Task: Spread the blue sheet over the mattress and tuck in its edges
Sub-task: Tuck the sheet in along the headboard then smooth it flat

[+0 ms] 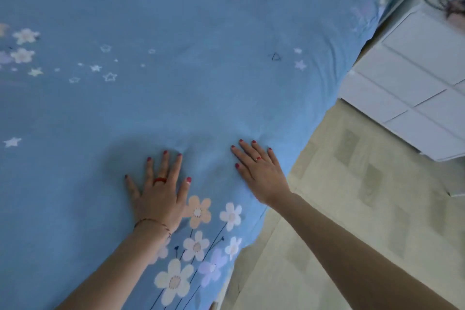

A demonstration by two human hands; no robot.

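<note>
Hands lie flat on the bed in the head view. The blue sheet covers the top of the bed and fills most of the picture, from the near left to the far right. It has small white stars on the left and far side, and big flowers in white, peach and purple near the person. The mattress is hidden under the sheet, so only its soft shape shows.

The left hand presses down on the sheet with its fingers spread wide and straight. It grips nothing. It has a red ring on one finger and a thin bracelet on the wrist. The sheet dips a little around it.

The right hand also lies flat on the sheet, just to the right of the left hand and close to the right edge of the bed. Its fingers are straight and a bit apart. It holds nothing. It wears a thin ring too.

On the right, the sheet hangs over the side of the bed. Beside it is a pale floor with grey squares. A white cabinet stands at the far right.
</note>
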